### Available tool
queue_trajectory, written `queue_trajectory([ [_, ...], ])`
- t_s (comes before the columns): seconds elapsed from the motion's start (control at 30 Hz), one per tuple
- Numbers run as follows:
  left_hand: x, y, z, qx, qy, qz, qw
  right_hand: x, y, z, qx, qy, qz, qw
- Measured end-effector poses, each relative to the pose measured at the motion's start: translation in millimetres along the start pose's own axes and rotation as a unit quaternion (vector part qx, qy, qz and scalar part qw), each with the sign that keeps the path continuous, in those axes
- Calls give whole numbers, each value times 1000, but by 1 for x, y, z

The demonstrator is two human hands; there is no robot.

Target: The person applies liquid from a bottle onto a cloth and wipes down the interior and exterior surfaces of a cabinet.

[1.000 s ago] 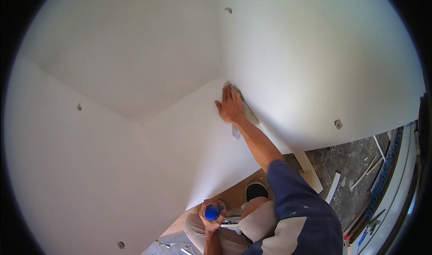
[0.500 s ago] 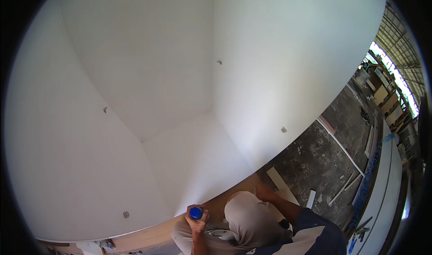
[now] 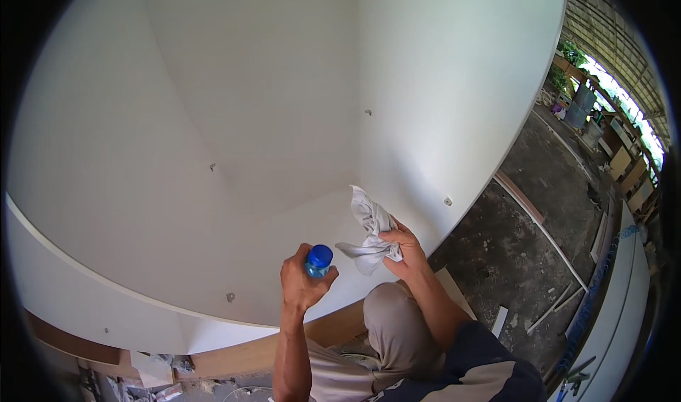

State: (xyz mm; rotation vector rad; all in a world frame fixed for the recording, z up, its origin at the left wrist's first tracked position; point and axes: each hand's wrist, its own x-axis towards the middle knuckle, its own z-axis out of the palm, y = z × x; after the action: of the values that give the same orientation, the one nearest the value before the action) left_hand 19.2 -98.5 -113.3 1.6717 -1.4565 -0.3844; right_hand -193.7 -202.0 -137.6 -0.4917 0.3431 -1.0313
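My left hand (image 3: 301, 278) is wrapped round a clear bottle with a blue cap (image 3: 320, 255), held up in front of the white cabinet's opening. Fingers of my right hand (image 3: 406, 249) pinch a crumpled white cloth (image 3: 372, 235), its loose ends hanging out to the left. The two hands are apart, with the cloth a short way right of the bottle. Around them stand the white panels of the cabinet (image 3: 284, 118), with small metal shelf supports (image 3: 447, 201) fixed on the side walls. The bottle's lower part is hidden by my left hand.
My bent knee (image 3: 401, 320) is just below my right forearm. A wooden board (image 3: 227, 359) runs along the cabinet's front edge. Scrap and wrappers (image 3: 159, 370) lie at lower left. On the stained concrete floor (image 3: 504, 246) are strips and a long pole; a blue coiled hose (image 3: 596, 281) lies right.
My left hand has lifted the bottle up and slightly right. My right hand has come up from beside my knee and now shows the white cloth. The view has shifted.
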Motion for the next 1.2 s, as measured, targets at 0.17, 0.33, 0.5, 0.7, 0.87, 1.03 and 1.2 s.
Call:
queue_trajectory([
  [0.17, 34, 36, -21, 124, -50, -12, 991, 3, 13, 24, 13, -27, 68, 997],
  [0.33, 46, 44, -18, 209, -105, -31, 972, 1, 20, 18, 8, -38, 87, 995],
  [0.5, 45, 49, -15, 251, -141, -8, 958, -8, 17, 24, -39, 1, 94, 995],
  [0.7, 43, 47, -12, 300, -173, 13, 938, -7, 23, 19, -50, 1, 103, 993],
  [0.87, 44, 47, -10, 333, -189, 22, 923, -5, 26, 12, -54, -6, 104, 993],
  [1.03, 45, 46, -7, 342, -198, 28, 918, -10, 23, 25, -94, 11, 103, 990],
  [1.2, 52, 49, -9, 378, -231, 35, 896, -9, 23, 22, -116, -9, 123, 986],
])
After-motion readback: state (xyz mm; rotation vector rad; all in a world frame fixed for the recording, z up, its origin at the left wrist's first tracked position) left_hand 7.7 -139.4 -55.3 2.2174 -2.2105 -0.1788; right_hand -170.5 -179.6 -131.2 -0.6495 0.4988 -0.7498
